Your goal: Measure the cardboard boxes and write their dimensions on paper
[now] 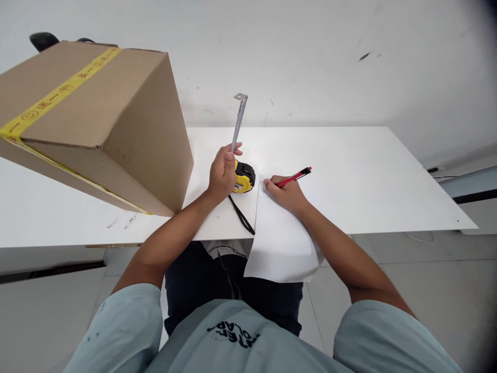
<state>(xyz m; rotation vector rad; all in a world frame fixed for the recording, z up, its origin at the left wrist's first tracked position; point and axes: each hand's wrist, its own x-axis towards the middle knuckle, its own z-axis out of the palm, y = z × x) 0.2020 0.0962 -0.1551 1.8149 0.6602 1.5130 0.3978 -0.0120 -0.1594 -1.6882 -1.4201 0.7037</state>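
Observation:
My left hand (222, 173) is closed around a yellow and black tape measure (244, 177) on the white table (349, 171). Its metal blade (238, 120) sticks up and away from the hand, ending in a hook. A black wrist strap (241, 216) trails from the case toward the table's front edge. My right hand (285, 192) grips a red pen (295, 176) with its tip on the top of a white sheet of paper (279, 243). The sheet hangs over the front edge toward my lap.
A large cardboard box (93, 119) sealed with yellow printed tape stands on the left part of the table, close to my left arm. A white wall (310, 62) rises behind the table. Grey floor tiles (407, 269) lie below on the right.

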